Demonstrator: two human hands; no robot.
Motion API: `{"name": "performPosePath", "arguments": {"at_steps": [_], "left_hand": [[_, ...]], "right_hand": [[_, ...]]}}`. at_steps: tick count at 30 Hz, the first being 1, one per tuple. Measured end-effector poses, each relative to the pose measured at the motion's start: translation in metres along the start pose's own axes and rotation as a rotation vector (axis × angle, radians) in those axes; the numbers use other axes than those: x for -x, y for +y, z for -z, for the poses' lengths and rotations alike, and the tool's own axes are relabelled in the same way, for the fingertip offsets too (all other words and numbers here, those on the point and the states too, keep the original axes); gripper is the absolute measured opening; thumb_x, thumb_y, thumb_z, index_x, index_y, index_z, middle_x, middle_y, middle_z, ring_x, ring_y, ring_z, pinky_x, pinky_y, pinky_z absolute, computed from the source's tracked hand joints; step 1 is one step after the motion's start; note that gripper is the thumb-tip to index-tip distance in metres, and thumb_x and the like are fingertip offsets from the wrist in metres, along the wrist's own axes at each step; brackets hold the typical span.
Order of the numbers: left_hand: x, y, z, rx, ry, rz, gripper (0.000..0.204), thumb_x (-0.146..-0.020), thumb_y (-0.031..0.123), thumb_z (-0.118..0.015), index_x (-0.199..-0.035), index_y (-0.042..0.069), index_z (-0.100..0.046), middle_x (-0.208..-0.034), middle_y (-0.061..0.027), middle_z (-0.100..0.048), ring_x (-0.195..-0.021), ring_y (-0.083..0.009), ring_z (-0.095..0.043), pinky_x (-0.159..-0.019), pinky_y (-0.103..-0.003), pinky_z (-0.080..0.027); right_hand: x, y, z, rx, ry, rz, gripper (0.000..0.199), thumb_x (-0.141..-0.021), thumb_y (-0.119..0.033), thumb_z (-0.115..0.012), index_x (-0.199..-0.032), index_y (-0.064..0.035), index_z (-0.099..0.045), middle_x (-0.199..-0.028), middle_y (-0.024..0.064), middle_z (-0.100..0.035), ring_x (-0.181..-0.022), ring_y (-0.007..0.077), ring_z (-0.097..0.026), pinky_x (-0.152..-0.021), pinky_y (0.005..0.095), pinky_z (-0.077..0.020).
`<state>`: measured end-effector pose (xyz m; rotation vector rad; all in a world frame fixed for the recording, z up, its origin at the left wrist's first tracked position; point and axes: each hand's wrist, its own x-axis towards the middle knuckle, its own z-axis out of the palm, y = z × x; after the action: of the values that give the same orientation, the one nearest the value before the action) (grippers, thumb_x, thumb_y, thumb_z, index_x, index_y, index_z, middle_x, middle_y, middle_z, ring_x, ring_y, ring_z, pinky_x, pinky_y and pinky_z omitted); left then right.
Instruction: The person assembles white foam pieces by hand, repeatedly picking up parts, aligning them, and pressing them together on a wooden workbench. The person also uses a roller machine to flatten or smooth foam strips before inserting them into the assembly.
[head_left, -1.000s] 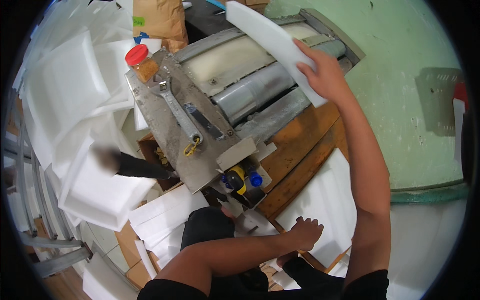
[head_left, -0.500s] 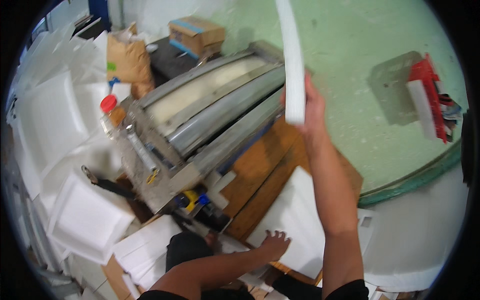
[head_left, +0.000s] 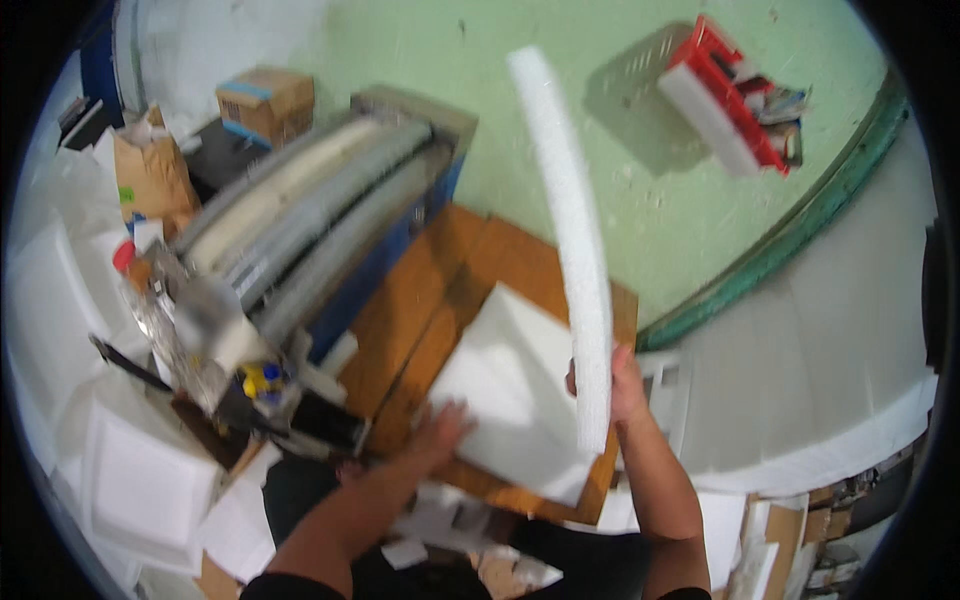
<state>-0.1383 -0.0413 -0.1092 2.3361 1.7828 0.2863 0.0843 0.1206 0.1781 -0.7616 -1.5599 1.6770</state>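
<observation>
In my right hand (head_left: 622, 390) is a long white foam board (head_left: 572, 250), gripped near its lower end and seen mostly edge-on. It stands up over the wooden table, thumb on the near side. My left hand (head_left: 443, 430) lies with fingers spread at the left edge of a flat white foam sheet (head_left: 510, 400). That sheet rests on the brown wooden tabletop (head_left: 400, 310). Left of the table is a machine with long grey rollers (head_left: 330, 200).
A red basket (head_left: 725, 95) holding small items hangs on the green wall at upper right. Beyond the machine are a cardboard box (head_left: 265, 105) and a brown paper sack (head_left: 155, 180). White foam pieces (head_left: 140, 490) pile up at left. A red-capped bottle (head_left: 125, 257) stands by the machine.
My right hand has come down and nearer with the foam board, so more of its length shows. My left hand has shifted to the sheet's left edge. The whole view has turned.
</observation>
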Motion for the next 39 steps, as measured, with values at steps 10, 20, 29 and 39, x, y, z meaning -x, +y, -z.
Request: {"name": "performPosePath", "arguments": {"at_steps": [10, 20, 29, 39], "left_hand": [[-0.013, -0.067, 0.161, 0.485, 0.431, 0.61, 0.048, -0.095, 0.029, -0.07, -0.134, 0.002, -0.065, -0.129, -0.0226, -0.069, -0.116, -0.0382, -0.067, -0.099, -0.044, -0.053], [-0.033, -0.062, 0.133, 0.545, -0.082, 0.641, 0.078, -0.08, 0.059, -0.08, -0.129, -0.002, -0.071, -0.119, -0.0224, -0.073, -0.114, -0.0369, -0.069, -0.098, -0.044, -0.054], [-0.031, -0.07, 0.109, 0.665, -0.043, 0.659, 0.064, -0.077, 0.046, -0.089, -0.117, -0.002, -0.075, -0.118, -0.0199, -0.073, -0.109, -0.0346, -0.071, -0.092, -0.046, -0.058], [-0.037, -0.074, 0.099, 0.587, -0.062, 0.691, 0.071, -0.077, 0.047, -0.089, -0.125, -0.001, -0.071, -0.122, -0.0201, -0.073, -0.114, -0.0345, -0.07, -0.097, -0.045, -0.056]], "right_hand": [[0.163, 0.078, 0.059, 0.995, -0.119, -0.08, 0.046, -0.094, -0.019, -0.076, -0.131, 0.0002, -0.057, -0.108, 0.021, -0.072, -0.098, 0.032, -0.072, -0.089, 0.0415, -0.0542], [0.174, 0.117, 0.036, 1.314, -0.332, 0.063, 0.062, -0.089, -0.008, -0.076, -0.148, -0.0047, -0.054, -0.105, 0.0252, -0.071, -0.092, 0.04, -0.072, -0.083, 0.0418, -0.0568], [0.171, 0.135, 0.032, 1.406, -0.411, 0.082, 0.067, -0.09, -0.002, -0.075, -0.152, -0.0097, -0.053, -0.086, 0.0174, -0.064, -0.075, 0.0315, -0.062, -0.071, 0.0402, -0.0529], [0.166, 0.139, 0.034, 1.461, -0.432, 0.082, 0.068, -0.09, -0.003, -0.075, -0.153, -0.0113, -0.052, -0.09, 0.017, -0.067, -0.079, 0.0307, -0.066, -0.074, 0.0405, -0.0549]]}}
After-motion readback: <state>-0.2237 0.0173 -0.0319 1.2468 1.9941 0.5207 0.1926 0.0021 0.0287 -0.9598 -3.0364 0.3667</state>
